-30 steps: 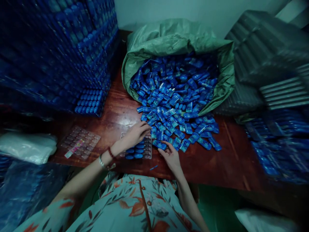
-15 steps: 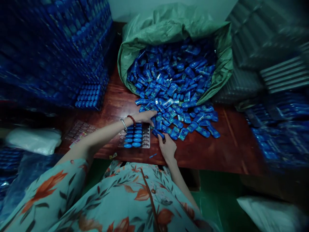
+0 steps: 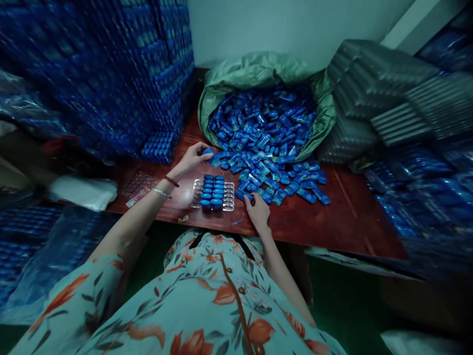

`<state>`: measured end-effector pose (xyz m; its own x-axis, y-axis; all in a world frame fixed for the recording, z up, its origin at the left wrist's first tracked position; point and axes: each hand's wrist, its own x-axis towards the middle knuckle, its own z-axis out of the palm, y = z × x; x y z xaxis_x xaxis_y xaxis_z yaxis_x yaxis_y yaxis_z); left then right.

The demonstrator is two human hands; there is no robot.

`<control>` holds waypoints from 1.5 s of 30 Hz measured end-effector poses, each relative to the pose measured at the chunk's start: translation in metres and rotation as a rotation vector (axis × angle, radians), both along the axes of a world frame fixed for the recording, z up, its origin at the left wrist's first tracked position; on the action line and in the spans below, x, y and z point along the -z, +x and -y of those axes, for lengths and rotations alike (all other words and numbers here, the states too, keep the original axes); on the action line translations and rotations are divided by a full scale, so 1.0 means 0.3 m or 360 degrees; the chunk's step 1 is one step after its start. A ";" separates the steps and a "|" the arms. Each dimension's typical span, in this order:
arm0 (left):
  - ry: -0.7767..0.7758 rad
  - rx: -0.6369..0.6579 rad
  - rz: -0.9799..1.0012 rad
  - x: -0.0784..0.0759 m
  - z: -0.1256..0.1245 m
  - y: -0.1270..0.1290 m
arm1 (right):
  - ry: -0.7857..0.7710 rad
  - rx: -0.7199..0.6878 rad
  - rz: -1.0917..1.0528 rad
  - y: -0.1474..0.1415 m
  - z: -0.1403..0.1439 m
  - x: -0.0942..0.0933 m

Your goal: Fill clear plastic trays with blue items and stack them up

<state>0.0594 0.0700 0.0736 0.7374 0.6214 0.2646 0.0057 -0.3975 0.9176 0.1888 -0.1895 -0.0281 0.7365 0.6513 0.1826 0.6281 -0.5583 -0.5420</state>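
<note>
My left hand [image 3: 194, 157] pinches a small blue packet [image 3: 208, 153] at the left edge of the pile, near the sack's mouth. Fingers of my right hand [image 3: 257, 213] are closed on another blue packet [image 3: 249, 198] at the pile's near edge. Between my hands lies a clear molded blister tray [image 3: 229, 196], its middle filled with two columns of glossy blue oval pieces [image 3: 212, 192]. The cavities on its left and right sides show no blue pieces. Loose blue packets [image 3: 273, 177] spread from a green woven sack [image 3: 327, 116] onto the reddish-brown table [image 3: 354, 212].
Tall stacks of blue-filled trays [image 3: 162, 74] rise at left, with grey trays [image 3: 373, 79] piled at right. Blue packs [image 3: 417, 192] lie below the grey ones. Another clear tray [image 3: 138, 185] and a white plastic bag [image 3: 83, 192] are at left.
My left hand has moved away from the pile's near side, up and left, and now holds a blue packet. My right hand stays at the near edge. The camera view has shifted.
</note>
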 end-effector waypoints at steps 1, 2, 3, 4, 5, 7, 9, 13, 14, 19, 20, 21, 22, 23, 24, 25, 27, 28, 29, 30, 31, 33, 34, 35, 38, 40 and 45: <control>0.0007 -0.0051 -0.0008 0.002 0.003 -0.050 | 0.0032 -0.0013 0.0001 -0.001 0.003 0.005; 0.0008 -0.0102 -0.0019 0.009 0.007 -0.096 | 0.0072 -0.0022 -0.0006 -0.002 0.008 0.009; 0.0003 -0.0147 -0.0033 0.021 0.013 -0.137 | 0.0125 -0.0023 -0.0027 -0.005 0.012 0.014; -0.0006 -0.0184 -0.0049 0.036 0.019 -0.173 | 0.0190 -0.0016 -0.0068 -0.008 0.017 0.018; -0.0015 -0.0210 -0.0070 0.054 0.026 -0.202 | 0.0269 -0.0006 -0.0135 -0.010 0.021 0.021; -0.0020 -0.0247 -0.0127 0.089 0.041 -0.243 | 0.0451 0.0014 -0.0330 -0.012 0.020 0.024; 0.0020 -0.0258 -0.0215 0.122 0.057 -0.265 | 0.0603 -0.0004 -0.0497 -0.004 0.002 0.020; 0.0236 -0.0170 -0.0387 0.164 0.079 -0.283 | 0.0655 -0.0187 -0.0540 0.033 -0.092 -0.015; 0.0305 -0.0134 -0.0410 0.167 0.082 -0.286 | 0.0636 -0.0237 -0.0506 0.041 -0.120 -0.028; 0.0610 -0.0049 -0.0453 0.149 0.090 -0.301 | 0.0466 -0.0563 -0.0265 0.062 -0.214 -0.104; 0.0650 -0.0038 -0.0463 0.143 0.091 -0.303 | 0.0434 -0.0625 -0.0226 0.064 -0.219 -0.118; 0.0682 -0.0023 -0.0474 0.139 0.091 -0.304 | 0.0411 -0.0664 -0.0193 0.067 -0.220 -0.131; 0.0707 -0.0012 -0.0485 0.137 0.090 -0.304 | 0.0399 -0.0678 -0.0167 0.070 -0.218 -0.141; 0.0726 -0.0006 -0.0494 0.137 0.088 -0.303 | 0.0394 -0.0678 -0.0150 0.074 -0.216 -0.150; 0.0737 -0.0008 -0.0504 0.139 0.085 -0.301 | 0.0394 -0.0670 -0.0140 0.078 -0.213 -0.155; 0.0745 -0.0010 -0.0517 0.143 0.081 -0.297 | 0.0394 -0.0664 -0.0134 0.081 -0.210 -0.158; 0.0772 -0.0008 -0.0567 0.153 0.071 -0.288 | 0.0385 -0.0676 -0.0128 0.087 -0.206 -0.155; 0.0803 0.0006 -0.0611 0.158 0.066 -0.282 | 0.0371 -0.0693 -0.0128 0.089 -0.205 -0.150; 0.0849 0.0028 -0.0666 0.162 0.062 -0.276 | 0.0352 -0.0719 -0.0128 0.090 -0.205 -0.145; 0.0906 0.0051 -0.0727 0.166 0.058 -0.270 | 0.0330 -0.0747 -0.0126 0.091 -0.204 -0.139; 0.0962 0.0077 -0.0787 0.167 0.054 -0.264 | 0.0303 -0.0778 -0.0121 0.091 -0.204 -0.135; 0.1032 0.0134 -0.0882 0.164 0.046 -0.253 | 0.0223 -0.0844 -0.0099 0.091 -0.204 -0.136; 0.1041 0.0163 -0.0914 0.159 0.042 -0.246 | 0.0167 -0.0872 -0.0078 0.090 -0.205 -0.143; 0.1037 0.0191 -0.0937 0.154 0.037 -0.240 | 0.0097 -0.0901 -0.0050 0.089 -0.208 -0.154; 0.1036 0.0268 -0.1021 0.132 0.017 -0.215 | -0.0216 -0.0996 0.0091 0.086 -0.231 -0.207; 0.1081 0.0323 -0.1086 0.118 0.001 -0.196 | -0.0449 -0.1061 0.0197 0.088 -0.257 -0.247; 0.1141 0.0465 -0.1208 0.085 -0.037 -0.161 | -0.0799 -0.1250 0.0351 0.105 -0.323 -0.314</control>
